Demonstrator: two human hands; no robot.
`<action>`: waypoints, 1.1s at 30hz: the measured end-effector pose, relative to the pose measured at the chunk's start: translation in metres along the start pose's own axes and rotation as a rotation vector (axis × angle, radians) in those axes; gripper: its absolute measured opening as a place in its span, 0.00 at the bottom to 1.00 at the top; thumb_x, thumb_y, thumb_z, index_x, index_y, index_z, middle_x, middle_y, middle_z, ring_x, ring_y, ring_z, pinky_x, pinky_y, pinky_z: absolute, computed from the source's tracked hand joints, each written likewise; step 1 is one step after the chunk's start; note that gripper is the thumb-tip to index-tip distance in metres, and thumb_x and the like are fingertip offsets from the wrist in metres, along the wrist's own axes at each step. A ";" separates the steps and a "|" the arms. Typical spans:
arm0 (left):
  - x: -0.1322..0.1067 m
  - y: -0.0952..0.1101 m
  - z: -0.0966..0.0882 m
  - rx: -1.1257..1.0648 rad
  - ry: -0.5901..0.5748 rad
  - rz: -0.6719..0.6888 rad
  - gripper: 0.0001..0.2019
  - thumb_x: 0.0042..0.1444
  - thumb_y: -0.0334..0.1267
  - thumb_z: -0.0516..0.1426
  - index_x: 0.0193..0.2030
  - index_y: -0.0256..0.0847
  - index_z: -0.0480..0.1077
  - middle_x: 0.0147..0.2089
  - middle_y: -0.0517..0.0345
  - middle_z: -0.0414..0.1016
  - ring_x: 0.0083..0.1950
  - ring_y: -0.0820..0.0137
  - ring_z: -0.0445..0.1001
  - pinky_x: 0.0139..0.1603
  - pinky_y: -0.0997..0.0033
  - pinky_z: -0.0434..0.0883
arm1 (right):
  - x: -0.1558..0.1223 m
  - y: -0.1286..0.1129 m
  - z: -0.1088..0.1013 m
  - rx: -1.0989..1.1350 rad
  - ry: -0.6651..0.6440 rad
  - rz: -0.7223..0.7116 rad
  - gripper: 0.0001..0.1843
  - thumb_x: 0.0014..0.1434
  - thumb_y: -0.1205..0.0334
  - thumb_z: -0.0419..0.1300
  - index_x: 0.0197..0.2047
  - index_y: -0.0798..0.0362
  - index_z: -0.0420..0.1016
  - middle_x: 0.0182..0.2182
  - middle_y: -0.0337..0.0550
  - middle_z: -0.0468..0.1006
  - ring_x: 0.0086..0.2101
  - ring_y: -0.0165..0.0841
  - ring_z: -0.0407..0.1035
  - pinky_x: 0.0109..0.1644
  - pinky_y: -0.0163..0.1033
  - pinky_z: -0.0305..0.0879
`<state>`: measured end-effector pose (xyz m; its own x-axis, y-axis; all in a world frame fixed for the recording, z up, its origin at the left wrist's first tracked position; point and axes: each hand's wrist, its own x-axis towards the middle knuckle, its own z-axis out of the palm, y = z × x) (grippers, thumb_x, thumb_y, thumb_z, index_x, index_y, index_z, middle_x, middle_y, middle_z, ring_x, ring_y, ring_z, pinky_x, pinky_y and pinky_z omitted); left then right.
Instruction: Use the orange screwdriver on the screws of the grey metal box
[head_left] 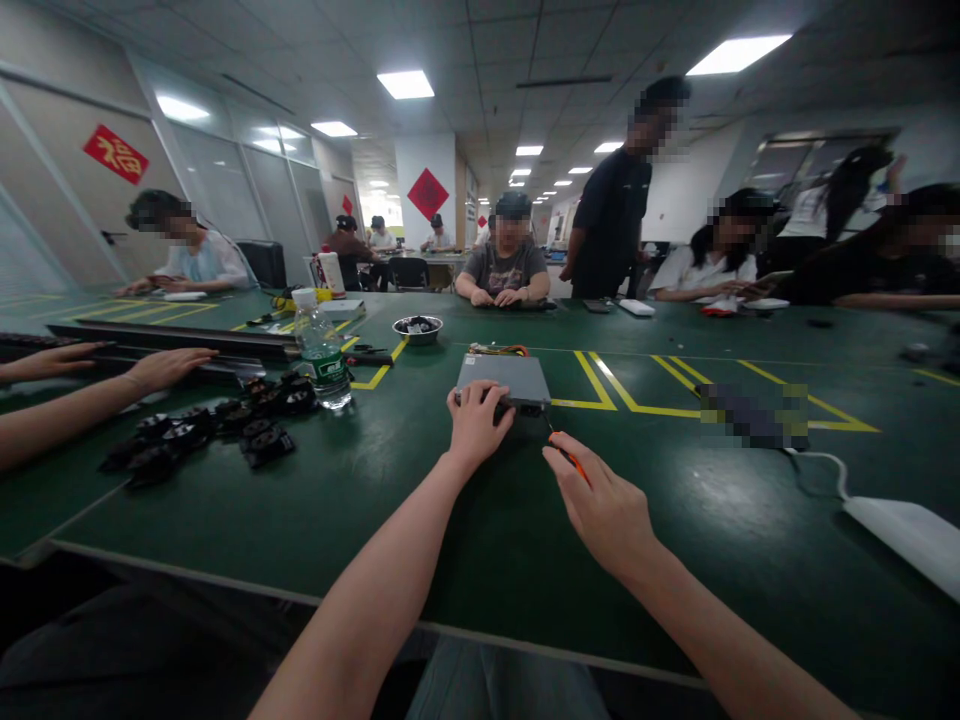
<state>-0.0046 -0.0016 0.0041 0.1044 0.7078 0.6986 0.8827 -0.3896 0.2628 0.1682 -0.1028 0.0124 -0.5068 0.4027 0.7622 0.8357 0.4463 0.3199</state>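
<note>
A grey metal box [504,379] with coloured wires at its far end lies on the green table [480,560] in front of me. My left hand [477,419] rests on the box's near left corner with its fingers curled over the edge. My right hand [600,500] is just right of the box and closed round an orange-handled screwdriver [571,458], whose tip points toward the box's near right corner.
A pile of small black fans [217,430] and a water bottle [324,350] lie to the left, beside a co-worker's forearms [90,390]. A metal bowl [418,328] sits behind the box. A white device with cable [900,530] lies at right. Several people sit around the table.
</note>
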 end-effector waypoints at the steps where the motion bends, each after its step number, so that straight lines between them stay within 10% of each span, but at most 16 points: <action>1: 0.000 0.000 0.000 0.001 -0.004 -0.001 0.14 0.54 0.42 0.55 0.48 0.50 0.64 0.52 0.57 0.64 0.53 0.63 0.62 0.56 0.54 0.52 | -0.001 0.001 0.000 0.001 -0.002 0.002 0.16 0.58 0.74 0.50 0.48 0.53 0.65 0.48 0.50 0.71 0.47 0.34 0.68 0.41 0.33 0.67; 33: 0.000 0.002 -0.001 0.035 -0.037 -0.030 0.15 0.54 0.43 0.55 0.49 0.52 0.65 0.53 0.57 0.64 0.54 0.62 0.61 0.58 0.54 0.51 | 0.008 -0.007 0.009 0.166 0.010 -0.164 0.09 0.58 0.73 0.49 0.40 0.54 0.65 0.47 0.53 0.70 0.53 0.37 0.62 0.49 0.42 0.68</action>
<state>-0.0031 -0.0029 0.0057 0.0942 0.7401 0.6659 0.9011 -0.3477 0.2590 0.1568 -0.0955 0.0110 -0.6301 0.3066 0.7134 0.6956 0.6311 0.3432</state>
